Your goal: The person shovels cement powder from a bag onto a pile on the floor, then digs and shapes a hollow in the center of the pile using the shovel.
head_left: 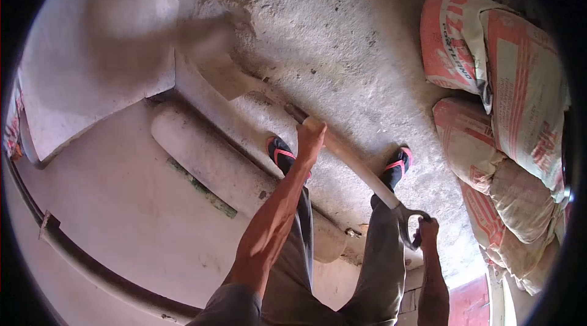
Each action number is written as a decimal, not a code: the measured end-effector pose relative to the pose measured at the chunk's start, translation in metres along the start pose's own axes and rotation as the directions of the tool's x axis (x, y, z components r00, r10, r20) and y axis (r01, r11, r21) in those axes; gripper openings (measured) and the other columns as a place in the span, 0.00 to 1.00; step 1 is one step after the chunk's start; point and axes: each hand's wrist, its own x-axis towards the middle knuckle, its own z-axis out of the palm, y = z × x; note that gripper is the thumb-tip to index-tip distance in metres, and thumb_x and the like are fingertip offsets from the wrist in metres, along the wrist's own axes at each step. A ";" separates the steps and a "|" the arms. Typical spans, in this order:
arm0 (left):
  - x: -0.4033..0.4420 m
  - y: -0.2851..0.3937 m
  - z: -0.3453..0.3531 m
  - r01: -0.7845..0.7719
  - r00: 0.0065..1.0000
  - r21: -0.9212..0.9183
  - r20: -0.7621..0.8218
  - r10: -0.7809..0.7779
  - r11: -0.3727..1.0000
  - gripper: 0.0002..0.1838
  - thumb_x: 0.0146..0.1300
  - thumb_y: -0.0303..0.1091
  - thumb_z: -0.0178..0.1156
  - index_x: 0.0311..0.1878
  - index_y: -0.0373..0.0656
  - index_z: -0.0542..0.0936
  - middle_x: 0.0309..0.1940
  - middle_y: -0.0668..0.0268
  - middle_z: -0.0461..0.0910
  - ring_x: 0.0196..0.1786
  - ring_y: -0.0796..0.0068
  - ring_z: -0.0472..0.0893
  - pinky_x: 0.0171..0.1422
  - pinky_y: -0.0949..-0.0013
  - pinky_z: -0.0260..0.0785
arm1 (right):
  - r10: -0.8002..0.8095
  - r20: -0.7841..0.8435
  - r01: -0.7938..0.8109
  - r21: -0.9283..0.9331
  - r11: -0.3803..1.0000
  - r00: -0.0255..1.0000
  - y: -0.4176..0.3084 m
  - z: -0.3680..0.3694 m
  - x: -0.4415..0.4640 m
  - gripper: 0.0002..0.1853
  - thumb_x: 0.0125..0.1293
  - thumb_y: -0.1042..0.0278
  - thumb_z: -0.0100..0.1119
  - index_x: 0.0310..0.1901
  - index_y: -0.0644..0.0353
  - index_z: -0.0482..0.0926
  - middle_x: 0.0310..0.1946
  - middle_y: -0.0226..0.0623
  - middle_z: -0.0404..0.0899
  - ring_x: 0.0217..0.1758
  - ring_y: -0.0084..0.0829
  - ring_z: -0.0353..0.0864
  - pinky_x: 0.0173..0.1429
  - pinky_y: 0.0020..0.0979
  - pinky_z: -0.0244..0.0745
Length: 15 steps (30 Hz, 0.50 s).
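Observation:
A long-handled shovel slants across the view, from the upper left down to the right. My left hand is wrapped round its shaft near the blade end. My right hand grips the dark D-shaped handle at the other end. The shovel's blade points away from me, low by the wall's base; its edge blends with the dusty floor, so I cannot tell whether anything lies on it. My feet, in dark socks and pink-strapped flip-flops, stand on either side of the shaft.
Several red-and-white cement sacks are stacked on the right. The rough, dusty concrete floor spreads ahead. A pale panel or wall stands at the upper left. Along the left lie a rounded concrete ledge and a dark pipe.

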 end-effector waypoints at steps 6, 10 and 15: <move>-0.070 0.069 -0.009 -0.039 0.998 0.127 0.052 0.033 0.991 0.32 0.55 0.41 0.67 0.46 0.27 0.59 0.37 0.49 0.74 0.33 0.65 0.80 0.28 0.65 0.79 | 0.139 0.206 -0.077 -0.283 0.956 0.969 0.009 -0.034 -0.073 0.08 0.54 0.68 0.62 0.23 0.62 0.75 0.16 0.34 0.72 0.16 0.26 0.70 0.22 0.34 0.65; -0.093 0.088 -0.016 -0.082 0.997 0.144 0.014 0.080 0.986 0.33 0.53 0.44 0.68 0.45 0.28 0.60 0.33 0.44 0.75 0.34 0.52 0.80 0.36 0.59 0.75 | 0.246 0.250 -0.070 -0.556 0.829 0.936 0.022 -0.055 -0.081 0.08 0.53 0.67 0.60 0.25 0.64 0.79 0.18 0.34 0.75 0.20 0.25 0.73 0.25 0.32 0.65; -0.092 0.098 -0.069 -0.090 0.993 0.145 -0.059 0.099 0.985 0.36 0.49 0.49 0.70 0.43 0.30 0.60 0.34 0.49 0.72 0.34 0.57 0.79 0.37 0.59 0.72 | 0.197 0.261 0.010 -0.625 0.780 0.945 0.032 -0.046 -0.067 0.13 0.52 0.64 0.61 0.27 0.68 0.79 0.21 0.37 0.78 0.23 0.28 0.77 0.26 0.35 0.69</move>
